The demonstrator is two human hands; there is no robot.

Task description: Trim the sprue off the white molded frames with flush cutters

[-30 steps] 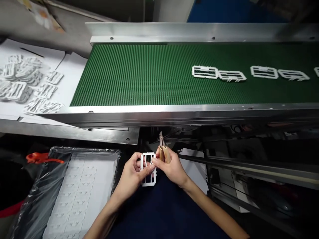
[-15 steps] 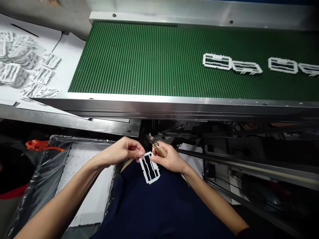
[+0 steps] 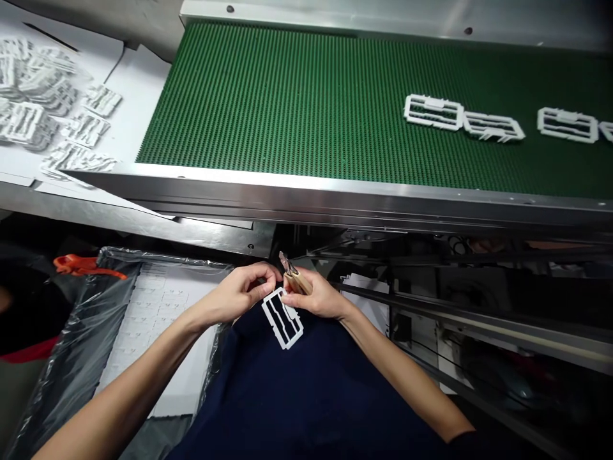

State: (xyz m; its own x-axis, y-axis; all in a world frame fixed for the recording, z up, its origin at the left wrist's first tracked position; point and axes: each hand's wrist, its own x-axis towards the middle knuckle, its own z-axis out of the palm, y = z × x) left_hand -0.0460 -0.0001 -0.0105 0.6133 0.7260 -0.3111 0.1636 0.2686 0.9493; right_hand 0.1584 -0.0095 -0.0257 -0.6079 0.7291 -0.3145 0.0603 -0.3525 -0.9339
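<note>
Left hand: fingers pinched together at the top edge of the white rectangular plastic frame with slots (image 3: 282, 318); the hand (image 3: 246, 294) is near the other.
Right hand: closed around the tan-handled metal nippers (image 3: 295, 278), thumb on the frame; the hand (image 3: 318, 294) is beside the left.
Frame: tilted, just below both hands.
Beyond the hands: green ribbed conveyor belt (image 3: 287, 108).

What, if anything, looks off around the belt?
Nothing looks clearly spilled or broken. The white parts heaped on the paper left of the belt overlap at mixed angles, so look untidy; too blurred to check for defects.
</note>
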